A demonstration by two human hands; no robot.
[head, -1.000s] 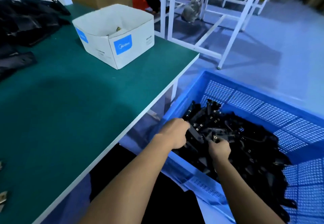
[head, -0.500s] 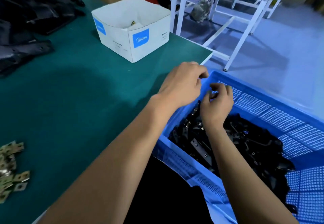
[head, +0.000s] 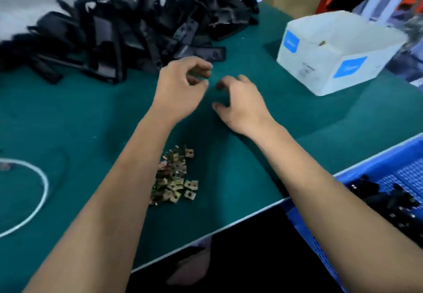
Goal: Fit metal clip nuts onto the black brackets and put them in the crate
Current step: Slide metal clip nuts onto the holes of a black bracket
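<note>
The small brass-coloured square metal clip nuts (head: 175, 177) sit in a loose heap on the green-topped counter (head: 68, 121), near its front edge and partly tucked under the left forearm. Further back, along the far edge, there's a big messy pile of black plastic brackets (head: 137, 31), overlapping every which way. Off to the right, beside the counter and lower down, is the blue perforated plastic crate (head: 389, 166), with more black brackets (head: 393, 198) already lying in it.

Both hands hang over the bare middle of the counter, between the nut heap and the bracket pile. The left hand (head: 180, 88) has its fingers loosely curled with nothing in them, fingertips close to the nearest bracket but not touching it. The right hand (head: 240, 102) is just beside it, fingers spread and bent a bit, also holding nothing.

Other stuff: a white cardboard box with blue labels (head: 338, 52), open at the top, at the far right of the counter, and a white cable loop (head: 39, 192) lying at the left edge.
</note>
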